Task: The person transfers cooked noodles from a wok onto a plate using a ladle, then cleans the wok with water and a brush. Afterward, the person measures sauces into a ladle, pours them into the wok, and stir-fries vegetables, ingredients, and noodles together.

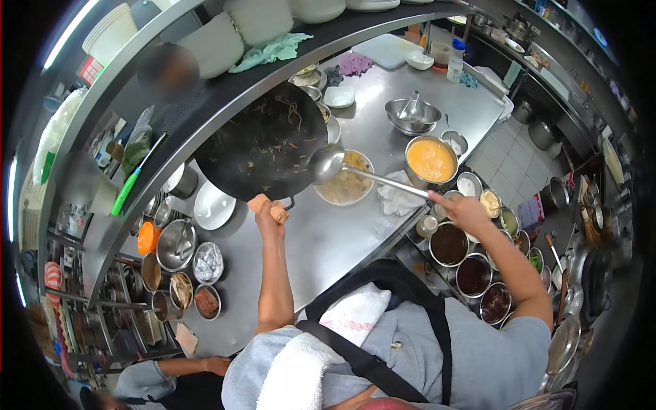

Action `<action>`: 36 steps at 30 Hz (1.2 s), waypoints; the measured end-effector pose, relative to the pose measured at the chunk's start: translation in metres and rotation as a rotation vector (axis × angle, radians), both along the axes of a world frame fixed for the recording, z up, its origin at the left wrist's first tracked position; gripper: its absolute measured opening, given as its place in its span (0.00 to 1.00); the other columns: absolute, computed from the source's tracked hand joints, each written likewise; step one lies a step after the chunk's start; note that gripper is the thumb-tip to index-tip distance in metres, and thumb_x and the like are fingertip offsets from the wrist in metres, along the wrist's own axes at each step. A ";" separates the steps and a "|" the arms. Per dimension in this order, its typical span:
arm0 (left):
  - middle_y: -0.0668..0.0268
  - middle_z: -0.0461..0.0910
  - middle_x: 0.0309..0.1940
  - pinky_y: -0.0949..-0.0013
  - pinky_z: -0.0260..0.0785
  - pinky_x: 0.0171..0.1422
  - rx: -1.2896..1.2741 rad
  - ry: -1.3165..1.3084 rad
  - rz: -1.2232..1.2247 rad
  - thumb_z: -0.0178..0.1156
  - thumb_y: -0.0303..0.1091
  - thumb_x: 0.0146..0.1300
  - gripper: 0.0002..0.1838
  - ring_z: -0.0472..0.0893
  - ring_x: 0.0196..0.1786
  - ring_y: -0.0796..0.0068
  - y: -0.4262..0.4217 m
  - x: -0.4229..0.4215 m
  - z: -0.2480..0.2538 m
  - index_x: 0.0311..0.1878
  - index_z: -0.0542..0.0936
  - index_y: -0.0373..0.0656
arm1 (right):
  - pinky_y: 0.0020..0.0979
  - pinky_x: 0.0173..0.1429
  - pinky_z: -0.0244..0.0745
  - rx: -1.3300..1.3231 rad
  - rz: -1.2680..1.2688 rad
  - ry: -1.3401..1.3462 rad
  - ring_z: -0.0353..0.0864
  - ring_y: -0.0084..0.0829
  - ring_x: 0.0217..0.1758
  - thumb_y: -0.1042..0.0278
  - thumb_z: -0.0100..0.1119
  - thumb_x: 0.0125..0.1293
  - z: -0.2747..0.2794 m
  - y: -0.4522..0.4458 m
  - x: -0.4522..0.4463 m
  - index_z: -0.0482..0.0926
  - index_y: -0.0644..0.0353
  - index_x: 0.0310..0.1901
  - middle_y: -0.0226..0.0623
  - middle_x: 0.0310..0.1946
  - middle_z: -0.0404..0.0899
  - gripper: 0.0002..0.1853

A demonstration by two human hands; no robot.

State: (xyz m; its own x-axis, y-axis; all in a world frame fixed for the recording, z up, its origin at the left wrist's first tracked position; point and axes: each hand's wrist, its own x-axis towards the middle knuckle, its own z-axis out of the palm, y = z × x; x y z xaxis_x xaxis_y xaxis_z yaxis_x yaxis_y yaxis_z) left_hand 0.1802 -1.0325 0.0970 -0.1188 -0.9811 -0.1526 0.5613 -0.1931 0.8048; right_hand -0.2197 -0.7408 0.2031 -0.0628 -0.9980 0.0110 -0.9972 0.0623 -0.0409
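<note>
My left hand (pixel 270 217) is closed around the handle of a large black wok (pixel 239 164), with a folded orange cloth (pixel 268 208) in its grip. The wok is tilted, and scraps of noodles and vegetable strips cling to its inside. My right hand (pixel 463 213) grips the long handle of a steel ladle (pixel 328 164). The ladle's bowl is beside the wok's right rim, above the edge of a round bowl (pixel 369 188) of pale yellowish food. Whether the ladle touches that bowl I cannot tell.
A pot of beaten egg (pixel 430 160) and a steel mixing bowl (pixel 412 116) stand to the right. Sauce pots (pixel 449 244) line the near right edge. A white dish (pixel 214 205) and several steel bowls are at left. A shelf (pixel 205 116) overhangs the counter; another person's arm (pixel 198 366) is lower left.
</note>
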 end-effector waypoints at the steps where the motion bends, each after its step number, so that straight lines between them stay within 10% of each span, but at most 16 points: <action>1: 0.58 0.75 0.26 0.67 0.69 0.21 -0.005 -0.001 -0.004 0.55 0.29 0.58 0.09 0.76 0.23 0.68 -0.001 0.005 -0.002 0.36 0.73 0.31 | 0.42 0.28 0.76 0.003 -0.016 0.071 0.80 0.43 0.26 0.65 0.54 0.65 0.012 0.000 -0.006 0.65 0.28 0.69 0.40 0.28 0.77 0.31; 8: 0.58 0.74 0.26 0.68 0.66 0.20 0.082 -0.027 -0.015 0.56 0.28 0.55 0.09 0.73 0.20 0.69 0.000 0.021 -0.001 0.37 0.72 0.33 | 0.42 0.28 0.75 -0.074 -0.170 0.000 0.80 0.44 0.25 0.68 0.53 0.64 -0.023 -0.066 0.067 0.64 0.25 0.69 0.40 0.30 0.77 0.33; 18: 0.60 0.74 0.28 0.67 0.68 0.22 0.070 -0.126 -0.015 0.58 0.28 0.54 0.10 0.75 0.24 0.70 -0.020 0.036 0.012 0.38 0.71 0.36 | 0.43 0.32 0.77 0.056 -0.404 -0.025 0.80 0.45 0.27 0.67 0.54 0.66 0.007 0.066 0.098 0.66 0.27 0.68 0.39 0.29 0.76 0.30; 21: 0.62 0.75 0.31 0.68 0.69 0.26 0.143 -0.091 -0.114 0.54 0.34 0.63 0.07 0.75 0.28 0.72 0.000 0.053 0.008 0.41 0.72 0.41 | 0.40 0.32 0.76 -0.347 -0.501 -0.447 0.81 0.46 0.29 0.62 0.61 0.64 -0.020 0.090 0.136 0.70 0.38 0.66 0.42 0.30 0.82 0.28; 25: 0.62 0.76 0.30 0.71 0.64 0.22 0.133 0.075 -0.524 0.54 0.35 0.62 0.06 0.74 0.25 0.73 0.054 0.075 -0.014 0.40 0.72 0.45 | 0.35 0.30 0.71 -0.460 -0.684 -0.850 0.79 0.34 0.23 0.50 0.63 0.64 -0.069 0.128 0.211 0.77 0.61 0.46 0.45 0.21 0.76 0.20; 36: 0.59 0.77 0.27 0.72 0.71 0.18 0.274 -0.170 -1.249 0.59 0.35 0.50 0.17 0.77 0.21 0.68 0.274 -0.013 0.042 0.41 0.74 0.35 | 0.43 0.31 0.70 -0.552 -1.184 -0.859 0.76 0.47 0.24 0.48 0.62 0.64 -0.130 0.320 0.378 0.74 0.60 0.27 0.45 0.19 0.74 0.22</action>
State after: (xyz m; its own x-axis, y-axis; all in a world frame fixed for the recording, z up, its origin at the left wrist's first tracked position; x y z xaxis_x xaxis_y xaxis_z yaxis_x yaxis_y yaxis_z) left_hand 0.1670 -0.7588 0.1387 -0.8876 -0.1545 -0.4339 -0.2232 -0.6797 0.6987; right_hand 0.1580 -0.4213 0.0734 -0.9593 -0.2620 -0.1049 -0.0594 0.5507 -0.8326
